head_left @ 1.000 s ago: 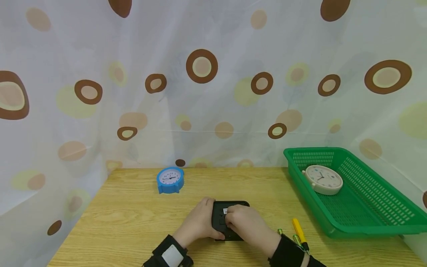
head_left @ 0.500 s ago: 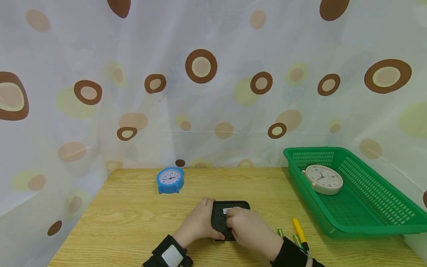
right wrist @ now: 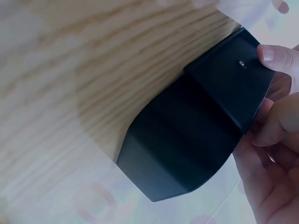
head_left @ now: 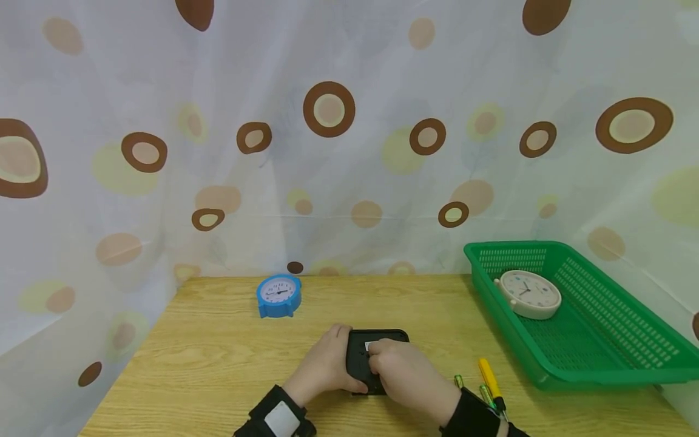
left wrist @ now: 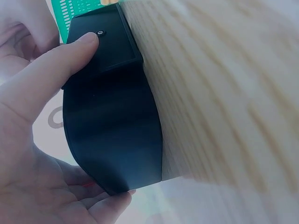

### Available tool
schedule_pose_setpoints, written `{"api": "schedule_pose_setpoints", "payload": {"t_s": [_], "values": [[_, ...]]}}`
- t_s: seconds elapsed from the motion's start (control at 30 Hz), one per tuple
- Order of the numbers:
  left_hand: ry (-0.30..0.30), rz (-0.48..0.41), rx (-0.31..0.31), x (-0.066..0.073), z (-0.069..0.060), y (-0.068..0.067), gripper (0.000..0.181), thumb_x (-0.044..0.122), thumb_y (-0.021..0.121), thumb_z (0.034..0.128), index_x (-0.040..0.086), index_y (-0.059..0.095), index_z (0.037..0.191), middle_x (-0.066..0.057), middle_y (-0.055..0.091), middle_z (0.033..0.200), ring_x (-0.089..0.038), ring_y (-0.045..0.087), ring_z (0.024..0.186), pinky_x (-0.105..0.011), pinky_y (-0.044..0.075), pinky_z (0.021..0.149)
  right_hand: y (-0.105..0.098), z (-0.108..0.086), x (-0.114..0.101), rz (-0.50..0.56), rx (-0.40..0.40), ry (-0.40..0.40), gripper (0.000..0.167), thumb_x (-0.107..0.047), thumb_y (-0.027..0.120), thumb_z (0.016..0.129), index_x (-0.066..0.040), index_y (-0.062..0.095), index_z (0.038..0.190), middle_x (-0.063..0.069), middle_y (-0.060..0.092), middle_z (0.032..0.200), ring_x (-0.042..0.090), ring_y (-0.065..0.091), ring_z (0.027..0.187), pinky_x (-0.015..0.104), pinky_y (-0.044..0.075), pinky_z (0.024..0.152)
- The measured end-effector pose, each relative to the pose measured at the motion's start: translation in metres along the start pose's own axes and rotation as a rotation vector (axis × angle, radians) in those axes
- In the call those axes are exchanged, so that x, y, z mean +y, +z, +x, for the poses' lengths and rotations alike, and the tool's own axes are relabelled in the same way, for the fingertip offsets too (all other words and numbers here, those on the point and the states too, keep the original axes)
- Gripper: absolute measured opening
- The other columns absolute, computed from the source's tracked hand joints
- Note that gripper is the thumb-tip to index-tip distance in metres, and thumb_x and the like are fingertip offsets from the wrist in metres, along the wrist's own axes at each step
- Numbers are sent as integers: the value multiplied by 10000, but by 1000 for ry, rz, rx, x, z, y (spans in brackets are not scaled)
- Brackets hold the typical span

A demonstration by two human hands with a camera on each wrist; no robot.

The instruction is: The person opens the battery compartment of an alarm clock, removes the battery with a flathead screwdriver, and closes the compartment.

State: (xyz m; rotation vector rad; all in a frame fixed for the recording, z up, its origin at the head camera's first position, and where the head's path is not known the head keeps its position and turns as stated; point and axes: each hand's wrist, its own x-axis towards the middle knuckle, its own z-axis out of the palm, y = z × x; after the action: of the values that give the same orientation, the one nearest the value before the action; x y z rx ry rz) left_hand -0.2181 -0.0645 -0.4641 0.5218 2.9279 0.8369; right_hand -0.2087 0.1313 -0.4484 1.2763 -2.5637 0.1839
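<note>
Both hands on the black box [head_left: 357, 362], down on the table [head_left: 218, 358]!
L hand [head_left: 331, 359] has its L side firmly, thumb one end, fingers t'other; R hand [head_left: 401, 370] bends its fingers in over the top, can't tell if they pinch anything. Batteries [head_left: 485, 393] + yellow screwdriver [head_left: 490, 379] just R of that wrist, then green basket [head_left: 579, 381] w/ white clock [head_left: 530, 292] inside; blue clock [head_left: 279, 295] far L.

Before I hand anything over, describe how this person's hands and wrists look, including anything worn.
The left hand and right hand are both gloveless. A broad, black, fabric-looking band with a pale square panel circles the left wrist; a similar black wristband circles the right. No sleeves show.
</note>
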Motion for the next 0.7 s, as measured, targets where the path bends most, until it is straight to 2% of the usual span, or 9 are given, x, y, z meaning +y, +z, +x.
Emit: {"api": "schedule_pose_setpoints", "payload": {"t_s": [0.37, 0.47, 0.57, 0.7], "values": [[0, 8, 2, -1, 0, -4, 1118, 360, 1049, 607, -102, 488, 1458, -229, 595, 1371, -299, 634, 1140, -460, 577, 1031, 1, -1, -4, -38, -1, 8, 177, -12, 789, 878, -123, 751, 746, -40, 667, 892, 113, 687, 877, 297, 624, 762], [1, 12, 4, 0, 1, -5, 1119, 357, 1049, 610, -100, 485, 1460, -231, 593, 1377, -298, 636, 1145, -461, 577, 1033, 1, -1, -1, -19, -14, -1, 145, -20, 793, 867, -126, 754, 775, -27, 687, 933, 133, 695, 923, 313, 629, 806], [7, 14, 0, 0, 1, -5, 1113, 356, 1047, 617, -100, 484, 1461, -232, 589, 1383, -293, 637, 1142, -453, 579, 1025, -2, -2, 3, 19, -21, -11, 122, -42, 776, 884, -138, 746, 814, -31, 680, 927, 118, 647, 880, 301, 606, 812], [18, 24, -10, 0, 0, -4, 1120, 370, 1043, 626, -96, 478, 1473, -225, 586, 1391, -280, 637, 1130, -439, 583, 1012, -7, -6, 12, 71, 15, 18, 24, -122, 756, 946, -121, 754, 970, -21, 669, 959, 115, 598, 868, 306, 595, 816]]}}
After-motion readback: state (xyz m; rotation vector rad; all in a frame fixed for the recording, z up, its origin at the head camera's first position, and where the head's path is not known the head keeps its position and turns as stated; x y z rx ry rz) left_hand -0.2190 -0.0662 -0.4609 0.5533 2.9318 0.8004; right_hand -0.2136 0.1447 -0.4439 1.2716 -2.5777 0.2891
